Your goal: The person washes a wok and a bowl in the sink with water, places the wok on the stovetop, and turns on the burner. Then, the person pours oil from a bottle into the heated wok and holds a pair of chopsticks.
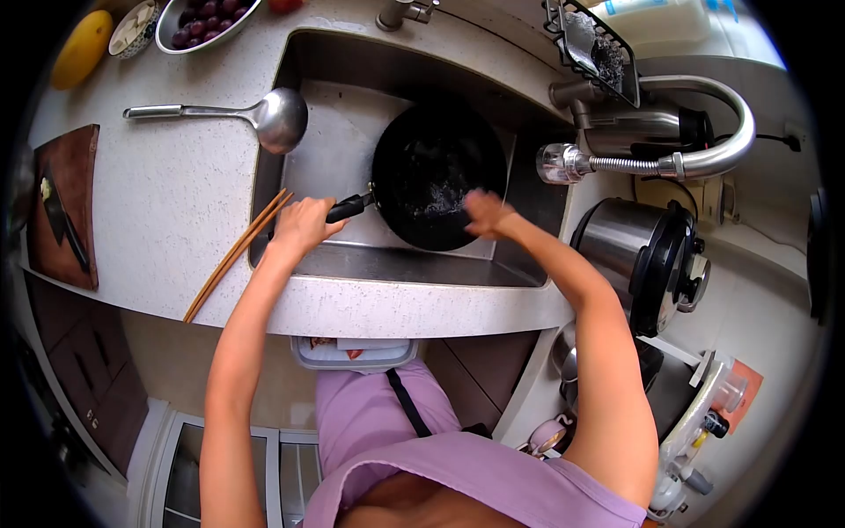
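Note:
A round black pan [431,167] lies in the steel sink [334,167], with some wet, shiny patches on its inside. My left hand [305,223] is closed round the end of the pan's black handle [350,208] at the sink's front left. Over the pan's lower right edge is my right hand [487,214], smeared by motion; its fingers and anything in them cannot be made out. Two wooden chopsticks [231,262] lie on the counter beside my left hand. A steel ladle [280,121] rests with its bowl at the sink's left rim.
The faucet [739,123] arches in from the right, its clear nozzle over the sink's right rim. A knife [63,220] is on the brown board [79,176] at far left. A bowl of grapes [209,22] stands at the back; a steel cooker [629,255] stands right.

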The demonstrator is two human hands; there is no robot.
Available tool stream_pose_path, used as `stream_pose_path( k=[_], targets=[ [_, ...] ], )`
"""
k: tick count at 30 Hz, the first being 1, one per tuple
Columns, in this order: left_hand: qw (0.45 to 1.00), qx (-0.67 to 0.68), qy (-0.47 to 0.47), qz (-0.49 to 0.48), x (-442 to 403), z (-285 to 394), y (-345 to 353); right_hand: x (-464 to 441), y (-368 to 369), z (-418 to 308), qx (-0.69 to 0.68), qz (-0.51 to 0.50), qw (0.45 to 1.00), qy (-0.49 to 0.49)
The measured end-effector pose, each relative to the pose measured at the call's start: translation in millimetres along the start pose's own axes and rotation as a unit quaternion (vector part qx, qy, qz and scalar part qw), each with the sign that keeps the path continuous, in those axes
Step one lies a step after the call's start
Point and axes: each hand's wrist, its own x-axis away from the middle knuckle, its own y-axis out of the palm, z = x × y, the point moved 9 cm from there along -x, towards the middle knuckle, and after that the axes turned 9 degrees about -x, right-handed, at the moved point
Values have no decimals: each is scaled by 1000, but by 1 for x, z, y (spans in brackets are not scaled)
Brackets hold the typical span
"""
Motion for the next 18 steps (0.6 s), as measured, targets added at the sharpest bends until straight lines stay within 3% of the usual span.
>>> stream_pose_path(
  k=[1,2,3,4,5,6,7,9,11,12,13,15,17,18],
  targets=[
    [1000,6,0,3,0,0,-1,6,4,33,141,435,880,-127],
    [1000,-2,9,12,-3,1,3,-5,-1,30,30,225,973,-48],
    [1000,-1,8,10,-3,3,4,-3,5,5,-85,-1,996,36],
    [1000,-6,10,8,-2,4,4,-13,23,-40,-121,-96,987,-34],
    [1000,-11,11,9,-3,5,3,-16,27,-80,-273,-31,957,-88],
    [1000,-12,10,9,-2,3,3,-11,3,-119,-420,27,891,-169],
    [1000,-13,16,15,-2,2,3,-13,-15,-143,-591,17,779,-209],
    [999,-18,21,16,0,-1,4,-8,-32,-164,-733,-61,627,-258],
    [1000,18,0,-9,0,-6,3,1,-1,-131,-572,-61,792,-204],
    [1000,17,2,-7,-1,-5,0,0,19,-95,-400,-76,901,-149],
    [999,23,2,-25,-1,-4,1,-2,29,-51,-207,-87,971,-86],
    [999,12,0,-50,-4,-1,4,-4,-6,15,51,52,997,33],
    [996,66,32,-53,-5,2,19,-20,-71,28,140,313,939,-9],
    [992,62,28,-109,-2,6,22,-29,-99,13,134,360,920,-75]
  ],
)
